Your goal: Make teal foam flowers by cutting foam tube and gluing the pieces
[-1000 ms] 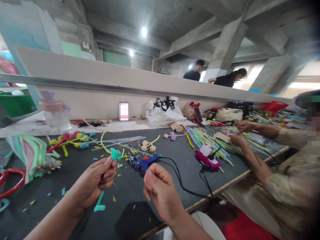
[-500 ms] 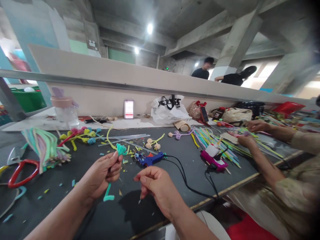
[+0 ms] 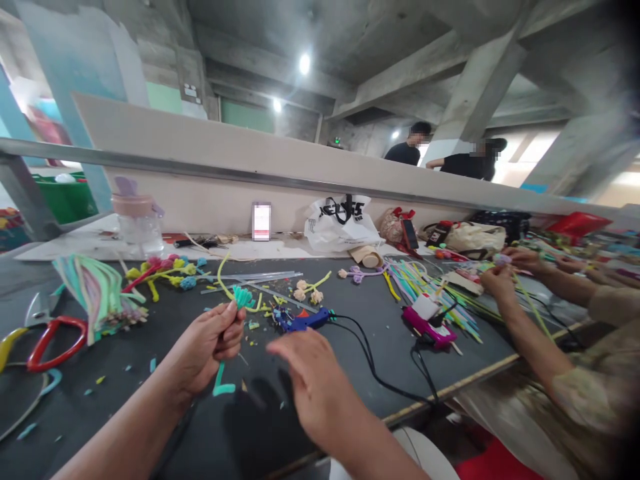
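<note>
My left hand [image 3: 217, 343] is closed, thumb against fingers, round a teal pipe cleaner bunch [image 3: 243, 297] whose looped, fringed end sticks out above the fingertips. Just beneath that hand, a bent teal pipe cleaner strip [image 3: 224, 388] appears to lie on the dark table. To the right, my right hand [image 3: 313, 383] is held over the table with fingers stretched out and nothing visible in it. Right behind its fingertips lies a blue glue gun [image 3: 305, 321], its nozzle end littered with coloured bits. A yellow-green stem [image 3: 223, 277] stands up behind the bunch.
Red-handled scissors [image 3: 57, 343] and a pastel pipe cleaner bundle [image 3: 97, 293] lie at left. Finished stems, clear glue sticks [image 3: 265, 275] and a magenta device [image 3: 430, 327] with black cords lie beyond. A co-worker's hands [image 3: 505, 273] work at right. A bottle [image 3: 137, 223] stands behind.
My right hand's fingers have gone from a loose pinch to stretched out, and the hand has turned toward the glue gun. The left hand keeps its hold on the teal bunch.
</note>
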Tool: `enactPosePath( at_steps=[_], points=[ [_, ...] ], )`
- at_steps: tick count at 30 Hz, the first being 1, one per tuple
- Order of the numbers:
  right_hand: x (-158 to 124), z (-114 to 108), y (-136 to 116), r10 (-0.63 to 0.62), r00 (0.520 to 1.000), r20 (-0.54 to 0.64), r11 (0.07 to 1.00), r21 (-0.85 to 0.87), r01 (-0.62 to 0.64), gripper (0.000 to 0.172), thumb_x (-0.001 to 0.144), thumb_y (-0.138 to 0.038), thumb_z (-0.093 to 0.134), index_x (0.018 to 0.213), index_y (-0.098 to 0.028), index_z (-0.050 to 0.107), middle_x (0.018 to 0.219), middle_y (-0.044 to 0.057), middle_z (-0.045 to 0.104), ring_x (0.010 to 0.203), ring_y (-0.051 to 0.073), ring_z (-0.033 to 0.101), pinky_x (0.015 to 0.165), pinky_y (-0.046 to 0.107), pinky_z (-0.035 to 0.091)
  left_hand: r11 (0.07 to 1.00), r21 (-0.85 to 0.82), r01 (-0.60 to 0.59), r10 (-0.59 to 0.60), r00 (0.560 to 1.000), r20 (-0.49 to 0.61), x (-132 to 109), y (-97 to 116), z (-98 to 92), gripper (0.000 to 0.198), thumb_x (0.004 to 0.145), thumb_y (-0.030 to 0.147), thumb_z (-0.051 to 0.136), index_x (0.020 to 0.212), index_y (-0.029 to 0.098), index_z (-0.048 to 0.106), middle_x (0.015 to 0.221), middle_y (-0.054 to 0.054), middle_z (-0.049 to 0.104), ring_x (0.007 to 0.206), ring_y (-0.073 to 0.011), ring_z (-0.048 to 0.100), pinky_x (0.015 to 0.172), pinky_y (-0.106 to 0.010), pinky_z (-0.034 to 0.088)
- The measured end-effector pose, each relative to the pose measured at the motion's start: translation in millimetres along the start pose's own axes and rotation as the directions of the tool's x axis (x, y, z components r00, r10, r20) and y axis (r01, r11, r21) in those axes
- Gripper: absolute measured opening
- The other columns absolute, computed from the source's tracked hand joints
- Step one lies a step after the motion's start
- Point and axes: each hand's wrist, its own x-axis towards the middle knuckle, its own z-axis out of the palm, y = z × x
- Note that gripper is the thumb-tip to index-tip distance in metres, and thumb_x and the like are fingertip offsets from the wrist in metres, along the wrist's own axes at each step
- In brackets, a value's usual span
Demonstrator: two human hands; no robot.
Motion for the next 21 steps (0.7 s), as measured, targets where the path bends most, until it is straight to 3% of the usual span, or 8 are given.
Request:
enactPosePath(
  at_steps=[1, 3, 7, 9, 14, 18, 21],
  points=[
    [3.5, -4.2, 7.9, 0.044, 0.998, -0.043, 0.999, -0.025, -0.046, 0.039, 0.078, 0.000, 0.039, 0.105, -0.019, 0.061, 0.099, 0.007, 0.067, 0.096, 0.017, 0.057, 0.092, 0.034, 0.039, 1.000, 0.001, -0.004, 0.004, 1.000, -0.002, -0.1, 0.0, 0.2, 0.029, 0.075, 0.037, 0.067, 0.069, 0.012, 0.054, 0.048, 0.008, 0.032, 0.039, -0.0017, 0.019, 0.033, -0.012, 0.017],
    [11.1, -8.8, 25.9, 0.186, 0.980, -0.072, 0.969, -0.152, -0.195, 0.036, 0.078, -0.002, 0.041, 0.101, -0.018, 0.063, 0.102, 0.009, 0.066, 0.098, 0.020, 0.055, 0.088, 0.036, 0.041, 1.000, 0.004, -0.013, 0.013, 1.000, 0.001, -0.5, -0.1, 0.6, 0.029, 0.075, 0.038, 0.067, 0.069, 0.012, 0.055, 0.048, 0.008, 0.033, 0.039, -0.0017, 0.019, 0.033, -0.012, 0.017],
    [29.0, -6.4, 57.7, 0.363, 0.930, 0.063, 0.841, -0.452, -0.298, 0.049, 0.069, -0.001, 0.053, 0.113, -0.022, 0.060, 0.131, 0.011, 0.053, 0.118, 0.030, 0.043, 0.095, 0.049, 0.031, 1.000, 0.002, -0.024, 0.024, 1.000, 0.016, -0.9, -0.1, 0.4, 0.029, 0.076, 0.038, 0.066, 0.070, 0.012, 0.055, 0.049, 0.008, 0.033, 0.040, -0.0016, 0.019, 0.034, -0.012, 0.017],
    [40.2, -5.2, 68.2, 0.415, 0.903, 0.108, 0.816, -0.482, -0.318, 0.047, 0.063, 0.000, 0.059, 0.103, -0.022, 0.065, 0.128, 0.011, 0.055, 0.119, 0.033, 0.041, 0.095, 0.054, 0.027, 1.000, -0.003, -0.023, 0.023, 0.999, 0.026, -0.9, 0.2, 0.0, 0.029, 0.077, 0.038, 0.065, 0.071, 0.012, 0.055, 0.049, 0.008, 0.032, 0.040, -0.0015, 0.019, 0.035, -0.012, 0.017],
    [59.5, -10.4, 76.5, 0.451, 0.889, 0.073, 0.829, -0.404, -0.387, 0.034, 0.057, 0.006, 0.060, 0.077, -0.021, 0.067, 0.093, 0.009, 0.069, 0.098, 0.029, 0.055, 0.094, 0.054, 0.025, 1.000, 0.005, -0.006, 0.006, 0.998, 0.057, -2.9, 1.7, 0.3, 0.030, 0.076, 0.040, 0.066, 0.071, 0.012, 0.055, 0.049, 0.008, 0.032, 0.040, -0.0016, 0.020, 0.035, -0.012, 0.016],
    [43.2, -6.9, 62.8, 0.434, 0.896, -0.090, 0.873, -0.203, -0.443, 0.029, 0.068, -0.004, 0.057, 0.089, -0.021, 0.065, 0.103, 0.010, 0.065, 0.099, 0.026, 0.054, 0.093, 0.046, 0.029, 1.000, 0.023, 0.000, -0.001, 0.998, 0.066, -5.9, 2.0, 1.4, 0.030, 0.075, 0.040, 0.066, 0.070, 0.013, 0.055, 0.049, 0.008, 0.033, 0.040, -0.0016, 0.020, 0.035, -0.013, 0.016],
    [19.9, 2.8, 50.6, 0.465, 0.843, -0.270, 0.881, 0.043, -0.472, 0.023, 0.077, -0.014, 0.049, 0.097, -0.019, 0.059, 0.102, 0.012, 0.061, 0.094, 0.024, 0.053, 0.086, 0.042, 0.036, 1.000, 0.021, -0.005, 0.004, 0.997, 0.083, -6.2, 1.4, 2.0, 0.030, 0.077, 0.040, 0.064, 0.069, 0.012, 0.056, 0.050, 0.008, 0.033, 0.040, -0.0018, 0.020, 0.035, -0.013, 0.016]
  ],
)
